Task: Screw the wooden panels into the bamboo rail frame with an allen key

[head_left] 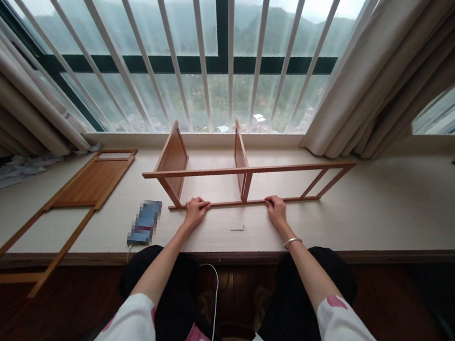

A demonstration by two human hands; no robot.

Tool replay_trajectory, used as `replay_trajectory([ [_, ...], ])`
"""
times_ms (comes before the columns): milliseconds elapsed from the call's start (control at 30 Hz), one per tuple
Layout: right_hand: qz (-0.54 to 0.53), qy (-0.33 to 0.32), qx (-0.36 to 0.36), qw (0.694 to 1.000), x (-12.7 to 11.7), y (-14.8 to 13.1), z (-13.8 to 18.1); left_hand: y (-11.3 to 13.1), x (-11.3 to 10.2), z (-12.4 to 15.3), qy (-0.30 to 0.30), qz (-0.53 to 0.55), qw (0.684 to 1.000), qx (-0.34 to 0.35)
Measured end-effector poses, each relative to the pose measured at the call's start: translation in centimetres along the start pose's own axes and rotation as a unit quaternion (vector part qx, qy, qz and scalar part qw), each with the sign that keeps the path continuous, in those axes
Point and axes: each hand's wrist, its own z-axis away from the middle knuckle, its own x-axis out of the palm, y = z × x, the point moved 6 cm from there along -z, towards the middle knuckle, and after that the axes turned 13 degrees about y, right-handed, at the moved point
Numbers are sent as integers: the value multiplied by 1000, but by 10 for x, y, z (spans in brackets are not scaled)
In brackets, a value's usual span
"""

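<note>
A brown wooden frame point(206, 175) stands on its long side on the pale window ledge. Two wooden panels, a left one point(173, 156) and a right one point(240, 153), stick out from it toward the window. My left hand point(196, 211) is closed around the frame's near bottom rail, close to its left end. Farther right on the same rail, my right hand point(277, 211) pinches it with the fingers together; a bracelet point(292, 243) circles that wrist. Between my hands, a small L-shaped hex key point(237, 228) lies on the ledge.
A second wooden frame point(84, 180) with one panel lies at left, its near end jutting past the ledge edge. A blurred-out phone point(144, 222) with a white cable point(215, 283) is by my left forearm. Curtains point(355, 70) flank the barred window behind.
</note>
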Motion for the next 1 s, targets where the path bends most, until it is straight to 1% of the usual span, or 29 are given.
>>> replay_trajectory([
  [400,-7,6,23,1000,-1,0,-3,-3,4,-9,-5,-1,1000,-7],
  [567,3,12,25,1000,0,3,-1,0,1,-8,-14,-5,1000,-5],
  [733,-5,2,20,1000,-1,4,0,6,-2,-7,-18,-2,1000,4],
  [833,-19,1,13,1000,-4,2,0,6,-9,-7,4,7,1000,-10],
  [933,-30,4,6,1000,-9,-2,1,2,-23,-4,47,13,998,-32],
  [1000,-32,10,2,999,-12,-5,3,0,-34,3,69,12,997,-39],
])
